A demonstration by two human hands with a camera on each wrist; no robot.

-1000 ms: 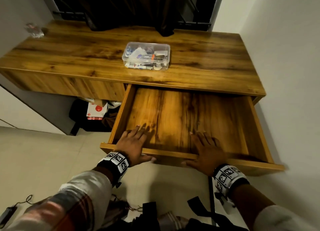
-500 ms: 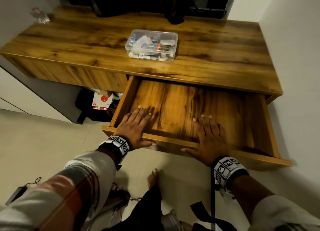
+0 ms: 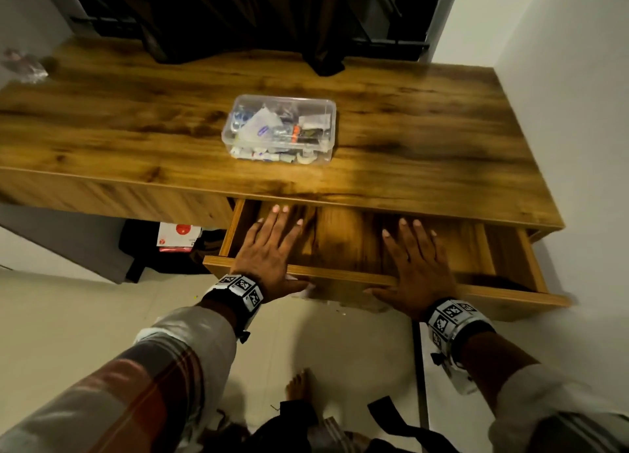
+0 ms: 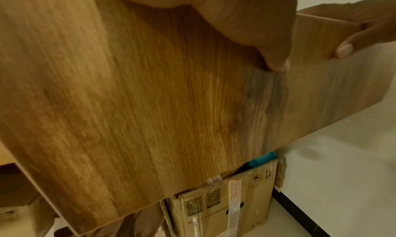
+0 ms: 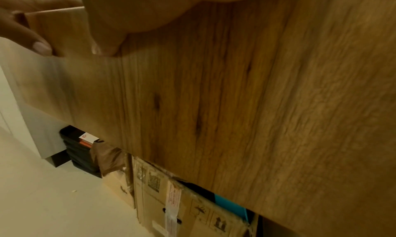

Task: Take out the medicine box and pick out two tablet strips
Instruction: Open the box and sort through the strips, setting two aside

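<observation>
The clear plastic medicine box [image 3: 279, 129], lid on and full of strips and packets, stands in the middle of the wooden desk top [image 3: 442, 129]. Below it the drawer [image 3: 343, 277] is partly open and looks bare inside. My left hand [image 3: 272, 245] lies flat over the drawer's front edge at the left, fingers straight, thumb on the front panel [image 4: 150, 105]. My right hand [image 3: 415, 262] lies the same way at the middle, its thumb pressed on the front panel [image 5: 235, 88]. Neither hand holds anything.
A dark curtain [image 3: 238, 17] hangs behind the desk. A white wall [image 3: 578, 78] borders the desk on the right. Under the desk stand a cardboard box [image 4: 225, 203] and a black bag [image 3: 143, 245]. My bare foot [image 3: 297, 384] is on the pale floor.
The drawer has slid a good way in under the desk top, with both flat hands moving forward on its front edge. The medicine box has stayed put.
</observation>
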